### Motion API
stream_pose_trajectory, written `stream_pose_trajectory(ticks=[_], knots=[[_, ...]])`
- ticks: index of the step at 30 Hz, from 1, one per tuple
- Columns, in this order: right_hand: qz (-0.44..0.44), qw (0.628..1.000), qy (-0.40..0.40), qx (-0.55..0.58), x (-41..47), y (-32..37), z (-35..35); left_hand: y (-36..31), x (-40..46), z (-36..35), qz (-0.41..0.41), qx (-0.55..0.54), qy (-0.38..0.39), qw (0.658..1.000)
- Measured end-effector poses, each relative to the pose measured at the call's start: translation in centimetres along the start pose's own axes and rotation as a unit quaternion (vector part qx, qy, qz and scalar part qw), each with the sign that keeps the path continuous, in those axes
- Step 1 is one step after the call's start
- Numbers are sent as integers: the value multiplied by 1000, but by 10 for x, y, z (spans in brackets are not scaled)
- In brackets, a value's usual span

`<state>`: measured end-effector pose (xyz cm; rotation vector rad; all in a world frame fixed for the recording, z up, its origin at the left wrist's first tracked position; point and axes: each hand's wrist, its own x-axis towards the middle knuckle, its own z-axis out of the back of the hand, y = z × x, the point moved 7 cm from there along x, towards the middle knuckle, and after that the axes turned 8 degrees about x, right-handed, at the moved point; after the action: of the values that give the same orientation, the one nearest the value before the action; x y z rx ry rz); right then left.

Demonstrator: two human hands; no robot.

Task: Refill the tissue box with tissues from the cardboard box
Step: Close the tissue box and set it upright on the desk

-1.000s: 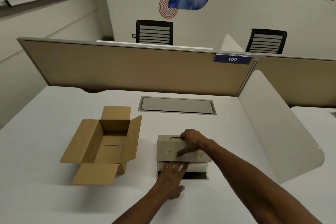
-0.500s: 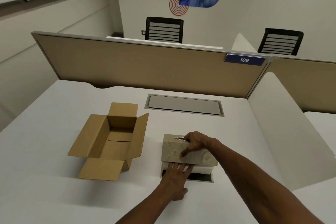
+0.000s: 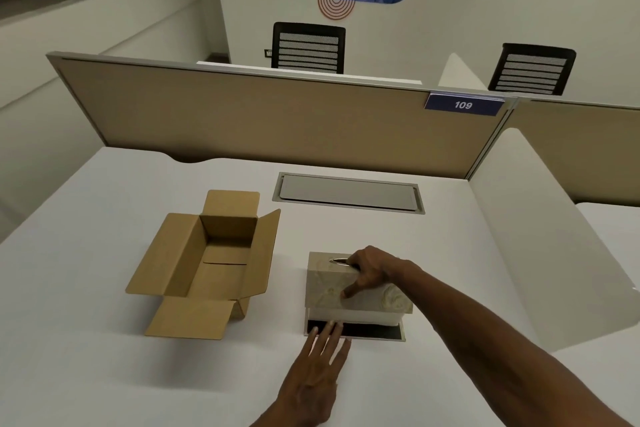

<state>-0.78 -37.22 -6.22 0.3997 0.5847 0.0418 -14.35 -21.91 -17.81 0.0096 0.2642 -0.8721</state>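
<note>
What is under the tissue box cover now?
Under the lifted tissue box cover shows a white tissue stack on the dark base. The stack's upper part stays covered.

Our two forearms came into view bare from the lower edge, with no sleeve, cuff, watch or band on either of them. Our left hand [image 3: 320,378] was bare too, gloveless and ringless on the fingers we could see, its nails short and pale at the tips. Our right hand [image 3: 372,269] likewise wore nothing, and the wrist behind it was uncovered.
</note>
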Motion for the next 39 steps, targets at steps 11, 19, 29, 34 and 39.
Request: stream_pose_trajectory(ticks=[11, 19, 29, 34, 39], knots=[[12, 989, -50, -136, -18, 14, -21, 10, -6, -19, 48, -11, 38, 998], [5, 980, -102, -170, -30, 16, -40, 9, -24, -11, 69, -6, 13, 998], [52, 978, -190, -70, -49, 9, -64, 27, -44, -12, 115, -32, 48, 992], [89, 959, -264, -53, -64, 8, -73, 28, -49, -14, 111, -132, 56, 984], [82, 945, -309, -69, -69, 5, -80, 49, -51, -20, 192, -181, -1, 965]])
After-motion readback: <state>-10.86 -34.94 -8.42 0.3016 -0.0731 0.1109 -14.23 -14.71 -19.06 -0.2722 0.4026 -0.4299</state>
